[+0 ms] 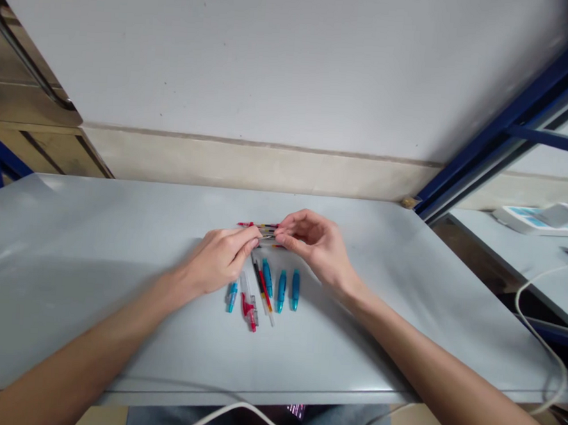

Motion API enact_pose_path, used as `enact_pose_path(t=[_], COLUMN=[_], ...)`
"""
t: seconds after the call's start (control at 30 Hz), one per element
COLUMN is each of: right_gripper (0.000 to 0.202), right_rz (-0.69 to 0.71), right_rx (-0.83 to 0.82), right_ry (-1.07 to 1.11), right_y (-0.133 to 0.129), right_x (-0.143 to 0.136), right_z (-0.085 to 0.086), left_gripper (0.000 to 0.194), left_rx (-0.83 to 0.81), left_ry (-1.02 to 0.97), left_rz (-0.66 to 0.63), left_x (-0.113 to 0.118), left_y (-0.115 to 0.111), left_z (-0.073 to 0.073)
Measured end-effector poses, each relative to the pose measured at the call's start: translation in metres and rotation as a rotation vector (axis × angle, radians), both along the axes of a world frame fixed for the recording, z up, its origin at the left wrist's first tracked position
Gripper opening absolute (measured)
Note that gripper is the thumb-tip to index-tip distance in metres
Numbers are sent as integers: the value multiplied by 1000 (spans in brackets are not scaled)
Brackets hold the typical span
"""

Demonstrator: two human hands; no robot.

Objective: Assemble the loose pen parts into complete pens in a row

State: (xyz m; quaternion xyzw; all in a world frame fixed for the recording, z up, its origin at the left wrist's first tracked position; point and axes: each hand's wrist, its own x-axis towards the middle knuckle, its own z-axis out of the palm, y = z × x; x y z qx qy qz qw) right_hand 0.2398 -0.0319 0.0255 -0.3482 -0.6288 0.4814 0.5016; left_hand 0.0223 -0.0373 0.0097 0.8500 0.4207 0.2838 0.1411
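While the left hand (221, 252) and right hand (319, 245) pinch it, a thin pen part (268, 237) is over the table (120, 222).
It looks light, stiff and slippery (easy to drop), so hold both ends.

Pen parts (282, 291) on table (119, 228), wall (273, 77) behind
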Motion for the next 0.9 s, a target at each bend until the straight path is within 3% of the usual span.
enact_pose_path(t=[0.2,0.53,0.77,0.9], right_gripper=[26,27,17,20], right_rz=[13,-14,-41,-18], right_rx=[-85,-69,97,193], right_ry=[63,54,-169,-276], right_y=[0,1,-10,-12], right_x=[-1,-2,-7,-9], right_z=[-5,-5,-10,-7], left_gripper=[23,24,12,23], left_rx=[39,39,134,206], left_ry=[44,95,232,224], left_rz=[7,13,-31,-51], left_x=[-1,0,5,3], left_y=[-1,-2,-6,-5], left_z=[-2,2,3,-1])
